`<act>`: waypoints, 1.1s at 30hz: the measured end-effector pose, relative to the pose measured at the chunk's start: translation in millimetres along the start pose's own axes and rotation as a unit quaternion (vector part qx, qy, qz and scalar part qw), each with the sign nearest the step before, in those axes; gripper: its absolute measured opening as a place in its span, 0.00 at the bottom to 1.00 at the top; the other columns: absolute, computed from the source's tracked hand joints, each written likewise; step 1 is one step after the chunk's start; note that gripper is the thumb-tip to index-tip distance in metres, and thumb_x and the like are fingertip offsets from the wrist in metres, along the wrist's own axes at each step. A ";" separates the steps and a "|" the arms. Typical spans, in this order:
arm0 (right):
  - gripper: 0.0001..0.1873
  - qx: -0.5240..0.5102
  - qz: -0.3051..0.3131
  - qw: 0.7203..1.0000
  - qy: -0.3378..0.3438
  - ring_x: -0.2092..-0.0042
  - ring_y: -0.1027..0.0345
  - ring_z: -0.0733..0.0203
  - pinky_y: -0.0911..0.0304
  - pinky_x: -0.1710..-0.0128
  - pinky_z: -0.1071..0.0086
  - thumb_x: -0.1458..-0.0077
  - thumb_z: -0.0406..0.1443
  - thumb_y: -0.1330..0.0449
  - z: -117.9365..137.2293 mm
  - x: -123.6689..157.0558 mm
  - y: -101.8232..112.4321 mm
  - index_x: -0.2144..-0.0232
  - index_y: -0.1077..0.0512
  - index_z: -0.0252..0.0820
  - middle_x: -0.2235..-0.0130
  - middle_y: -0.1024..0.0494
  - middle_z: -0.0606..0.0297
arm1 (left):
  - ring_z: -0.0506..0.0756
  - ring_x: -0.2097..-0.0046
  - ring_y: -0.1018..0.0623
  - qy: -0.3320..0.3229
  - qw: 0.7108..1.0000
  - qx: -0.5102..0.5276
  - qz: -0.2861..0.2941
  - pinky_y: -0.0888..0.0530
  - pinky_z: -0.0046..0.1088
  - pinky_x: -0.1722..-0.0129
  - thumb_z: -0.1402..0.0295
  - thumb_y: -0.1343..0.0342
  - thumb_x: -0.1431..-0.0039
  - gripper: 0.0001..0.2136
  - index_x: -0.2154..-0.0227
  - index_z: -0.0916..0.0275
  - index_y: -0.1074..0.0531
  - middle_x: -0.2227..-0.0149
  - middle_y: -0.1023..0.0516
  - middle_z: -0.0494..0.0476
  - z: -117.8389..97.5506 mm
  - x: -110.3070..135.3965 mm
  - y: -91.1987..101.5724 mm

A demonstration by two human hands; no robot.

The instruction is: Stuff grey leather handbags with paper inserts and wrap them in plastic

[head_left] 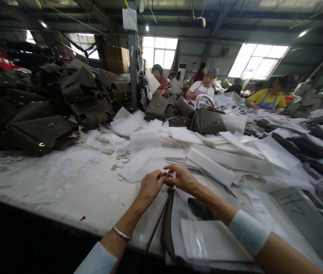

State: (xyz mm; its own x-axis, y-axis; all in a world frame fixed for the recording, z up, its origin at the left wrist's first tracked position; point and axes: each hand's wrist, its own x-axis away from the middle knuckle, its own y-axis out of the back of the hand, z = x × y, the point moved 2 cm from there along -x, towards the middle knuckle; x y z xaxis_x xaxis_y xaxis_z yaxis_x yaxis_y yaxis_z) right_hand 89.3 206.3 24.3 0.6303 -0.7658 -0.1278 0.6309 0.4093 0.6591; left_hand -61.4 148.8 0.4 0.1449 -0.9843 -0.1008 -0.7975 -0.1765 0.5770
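A big workshop hall with windows at the far wall. The long white counter (72, 190) carries a heap of dark handbags (64, 99) on my left and loose white sheets (207, 160) spread ahead and to the right. Other people (204, 88) sit working at the far end.

My left hand (151, 186) and right hand (182, 179) meet in front of me, fingertips touching. Both are curled nearly closed, pinching a small piece (169, 176) between them; it is too small to tell what it is. It sits at the far end of a dark bag (167, 228). The bag lies between my forearms, its long axis running from the hands straight back toward me, partly under a flat white packet (212, 239). Both hands are equally near. A bracelet (121, 233) circles my left wrist.
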 end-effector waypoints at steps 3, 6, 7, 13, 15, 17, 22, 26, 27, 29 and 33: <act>0.09 0.071 -0.007 0.994 0.080 0.64 0.27 0.63 0.36 0.61 0.71 0.44 0.36 0.39 10.8 2.5 3.6 0.60 0.21 0.47 0.63 0.19 0.66 | 0.51 0.69 0.25 -0.005 1.000 -0.017 0.011 0.36 0.25 0.68 0.69 0.45 0.44 0.06 0.73 0.59 0.24 0.73 0.22 0.50 -1.9 3.2 1.4; 0.10 0.130 -0.022 0.991 0.032 0.62 0.27 0.62 0.37 0.60 0.71 0.39 0.36 0.43 13.7 2.6 7.9 0.65 0.21 0.45 0.64 0.19 0.66 | 0.51 0.70 0.26 0.003 0.999 -0.031 0.018 0.37 0.25 0.69 0.69 0.44 0.45 0.06 0.75 0.60 0.25 0.74 0.23 0.50 2.7 7.2 4.5; 0.10 0.160 -0.021 0.987 0.008 0.62 0.27 0.61 0.38 0.60 0.71 0.39 0.36 0.43 13.2 3.0 10.0 0.65 0.21 0.45 0.64 0.19 0.66 | 0.51 0.70 0.26 0.008 0.999 -0.033 0.017 0.37 0.25 0.69 0.69 0.44 0.45 0.06 0.75 0.60 0.25 0.75 0.24 0.50 5.6 8.2 6.0; 0.06 0.247 0.026 0.967 -0.062 0.62 0.26 0.56 0.39 0.63 0.68 0.46 0.33 0.40 5.6 20.5 25.5 0.69 0.22 0.43 0.66 0.19 0.62 | 0.51 0.72 0.28 0.038 0.999 -0.035 -0.015 0.37 0.26 0.69 0.68 0.47 0.45 0.06 0.75 0.61 0.29 0.77 0.28 0.48 29.6 12.1 29.9; 0.08 0.259 0.041 0.962 -0.073 0.60 0.26 0.53 0.38 0.61 0.66 0.46 0.34 0.39 4.7 32.0 28.7 0.64 0.21 0.43 0.63 0.19 0.60 | 0.51 0.72 0.30 0.045 0.998 -0.035 -0.028 0.38 0.26 0.69 0.66 0.48 0.44 0.07 0.76 0.61 0.31 0.78 0.30 0.47 37.2 14.9 43.6; 0.12 0.245 0.070 0.963 -0.085 0.57 0.27 0.52 0.37 0.57 0.65 0.45 0.38 0.38 6.7 45.9 29.9 0.57 0.23 0.43 0.59 0.19 0.59 | 0.51 0.73 0.31 0.049 0.998 -0.035 -0.032 0.38 0.26 0.70 0.66 0.48 0.45 0.08 0.77 0.61 0.32 0.79 0.31 0.47 42.6 19.7 55.3; 0.26 0.154 0.108 0.981 -0.048 0.43 0.34 0.49 0.41 0.43 0.60 0.41 0.48 0.42 28.8 90.4 25.2 0.45 0.29 0.43 0.43 0.28 0.54 | 0.53 0.72 0.29 0.031 0.999 -0.022 0.007 0.36 0.27 0.70 0.63 0.49 0.47 0.08 0.78 0.60 0.33 0.78 0.30 0.48 35.8 39.1 51.1; 0.36 0.173 0.129 0.976 0.006 0.34 0.47 0.48 0.56 0.34 0.54 0.43 0.52 0.41 42.0 120.8 10.1 0.36 0.39 0.45 0.34 0.39 0.54 | 0.53 0.70 0.26 -0.016 0.998 0.028 0.052 0.33 0.27 0.68 0.62 0.48 0.46 0.08 0.76 0.60 0.33 0.76 0.27 0.49 7.5 56.4 27.3; 0.38 0.179 0.132 0.975 0.006 0.33 0.49 0.47 0.59 0.33 0.52 0.43 0.52 0.41 42.0 125.2 5.7 0.35 0.41 0.45 0.33 0.40 0.54 | 0.53 0.70 0.26 -0.027 0.997 0.047 0.058 0.33 0.27 0.68 0.61 0.48 0.45 0.09 0.76 0.60 0.32 0.76 0.27 0.49 0.3 59.8 25.0; 0.41 0.190 0.125 0.974 0.001 0.32 0.52 0.46 0.63 0.32 0.50 0.42 0.53 0.43 40.2 129.9 -1.5 0.33 0.45 0.44 0.32 0.43 0.52 | 0.54 0.69 0.26 -0.046 0.994 0.083 0.058 0.31 0.28 0.67 0.58 0.48 0.44 0.11 0.74 0.60 0.31 0.75 0.26 0.50 -9.9 64.3 28.3; 0.43 0.187 0.102 0.977 -0.011 0.32 0.53 0.44 0.65 0.32 0.49 0.43 0.55 0.43 39.9 130.8 -7.3 0.33 0.46 0.41 0.33 0.42 0.50 | 0.56 0.64 0.23 -0.029 0.994 0.097 -0.031 0.28 0.30 0.62 0.53 0.48 0.45 0.14 0.70 0.59 0.29 0.69 0.22 0.52 -3.2 63.0 55.8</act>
State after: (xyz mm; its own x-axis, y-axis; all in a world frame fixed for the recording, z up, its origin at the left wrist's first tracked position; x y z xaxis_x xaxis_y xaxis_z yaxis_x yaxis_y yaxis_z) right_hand 149.0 83.4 32.3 0.7136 -0.6989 0.0481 0.2801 0.3477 0.8948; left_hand -94.9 76.9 28.8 0.1682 -0.9690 -0.1808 -0.8870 -0.2288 0.4011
